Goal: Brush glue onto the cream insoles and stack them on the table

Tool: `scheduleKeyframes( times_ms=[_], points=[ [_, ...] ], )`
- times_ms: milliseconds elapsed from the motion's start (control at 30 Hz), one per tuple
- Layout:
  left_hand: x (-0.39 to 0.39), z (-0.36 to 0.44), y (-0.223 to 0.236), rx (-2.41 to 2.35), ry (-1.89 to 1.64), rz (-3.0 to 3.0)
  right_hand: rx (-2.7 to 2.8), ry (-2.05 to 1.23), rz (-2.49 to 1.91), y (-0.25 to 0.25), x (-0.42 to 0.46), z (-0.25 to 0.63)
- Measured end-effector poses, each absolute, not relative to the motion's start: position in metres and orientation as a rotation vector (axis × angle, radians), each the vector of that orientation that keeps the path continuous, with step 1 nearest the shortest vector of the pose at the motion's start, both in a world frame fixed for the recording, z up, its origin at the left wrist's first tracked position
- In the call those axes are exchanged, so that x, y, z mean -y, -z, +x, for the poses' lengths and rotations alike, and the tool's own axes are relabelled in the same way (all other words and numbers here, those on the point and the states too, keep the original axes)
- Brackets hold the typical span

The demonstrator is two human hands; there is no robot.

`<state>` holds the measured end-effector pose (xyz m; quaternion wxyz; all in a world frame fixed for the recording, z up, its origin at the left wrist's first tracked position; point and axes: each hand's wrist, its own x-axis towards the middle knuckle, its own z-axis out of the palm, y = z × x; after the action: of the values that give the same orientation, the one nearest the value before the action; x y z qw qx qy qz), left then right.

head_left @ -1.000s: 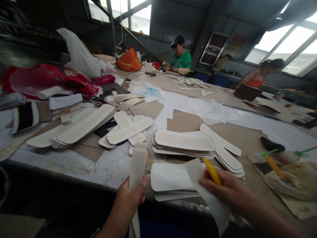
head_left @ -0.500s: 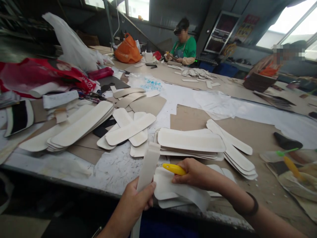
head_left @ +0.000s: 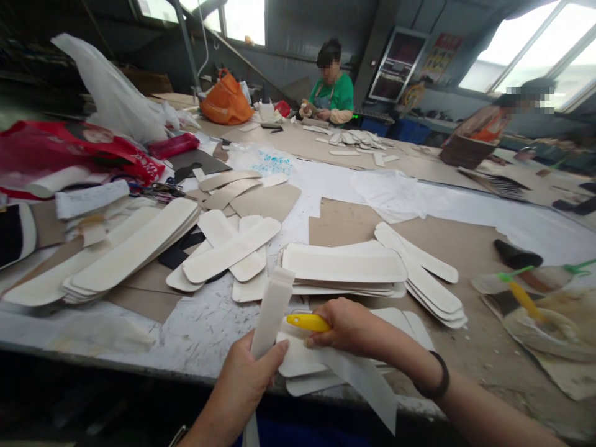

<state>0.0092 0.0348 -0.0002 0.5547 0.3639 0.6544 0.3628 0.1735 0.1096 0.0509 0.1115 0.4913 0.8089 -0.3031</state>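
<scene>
My left hand (head_left: pixel 244 375) is closed around a long, pale white strip (head_left: pixel 272 310), its thumb pressed on the near face and the folded-looking top standing up. Just to the right, my right hand (head_left: pixel 347 326) grips a yellow-handled tool (head_left: pixel 306 321) pointing left; the tool's working end is too fine to make out. From beneath that hand hangs a thin translucent white strip (head_left: pixel 370 382), which drops past the table edge; whether the fingers pinch it is hidden. Under both hands lie white rounded panels (head_left: pixel 295 366). Beyond them is a thicker stack of white panels (head_left: pixel 342 264).
More white panels lie at left (head_left: pixel 135 248), crossed at centre (head_left: pixel 233 248) and at right (head_left: pixel 433 292). A red bag (head_left: pixel 69 152) and an orange bag (head_left: pixel 227 102) sit farther back. A person in green (head_left: pixel 342 90) and another person (head_left: pixel 488 124) work across the table.
The view has shifted slightly, moving the scene left. The translucent strip below my right hand now hangs lower and straighter. Both hands keep their holds.
</scene>
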Motion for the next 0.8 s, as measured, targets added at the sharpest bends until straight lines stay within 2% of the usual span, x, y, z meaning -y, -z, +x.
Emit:
scheduleKeyframes(
  times_ms=[133, 367, 567, 800],
  points=[
    [-0.034, 0.008, 0.003, -1.614, -0.838, 0.933, -2.309, 0.842, 1.418, -0.063, -0.093, 0.202],
    [-0.028, 0.009, 0.000, -1.658, -0.887, 0.961, -2.180, 0.734, 1.919, -0.075, -0.057, 0.282],
    [-0.025, 0.010, 0.007, -1.644, -0.863, 0.953, -2.026, 0.434, 2.047, -0.059, -0.056, 0.280],
    [-0.024, 0.010, 0.004, -1.695, -0.820, 0.902, -1.977, 0.429, 2.031, -0.058, -0.065, 0.279]
  ],
)
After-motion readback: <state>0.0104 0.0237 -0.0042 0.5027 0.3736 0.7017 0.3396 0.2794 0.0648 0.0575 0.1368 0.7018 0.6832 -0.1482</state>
